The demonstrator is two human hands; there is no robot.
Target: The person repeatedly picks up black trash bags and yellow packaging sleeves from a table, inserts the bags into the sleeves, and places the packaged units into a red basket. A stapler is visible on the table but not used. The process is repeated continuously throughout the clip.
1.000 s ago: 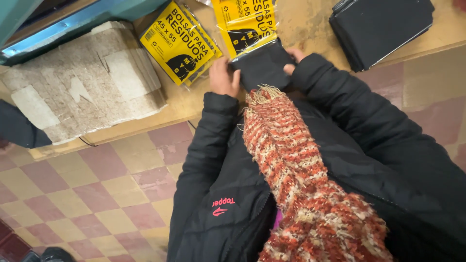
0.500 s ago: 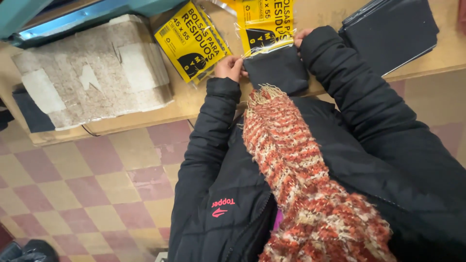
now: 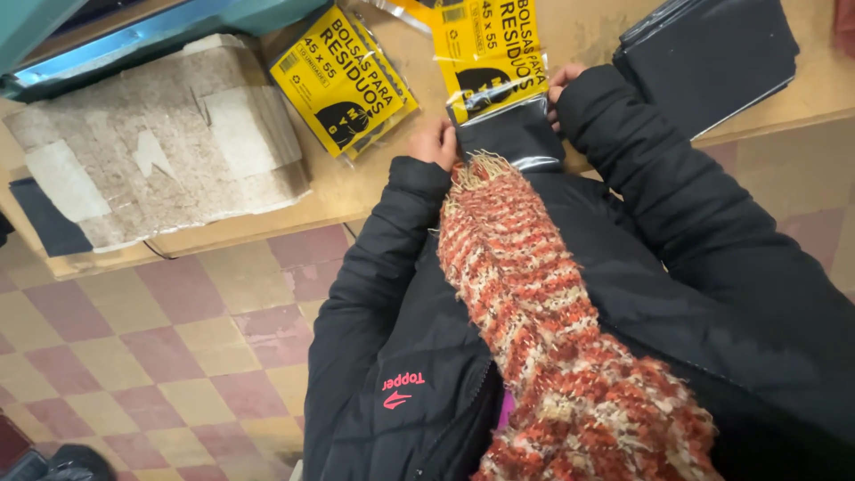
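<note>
floor (image 3: 134,356): red-cream checkered tiles | wooden table (image 3: 356,191) | teal machine edge (image 3: 134,40)

Even indoor light, soft shadows; glare on plastic pack (image 3: 495,55); sharp focus.

Worn cardboard slab (image 3: 151,142), black stack (image 3: 712,53)

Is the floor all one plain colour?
No, the floor is a checkerboard of reddish and pale yellow tiles, seen beside the person's black jacket and below the wooden table.
</note>
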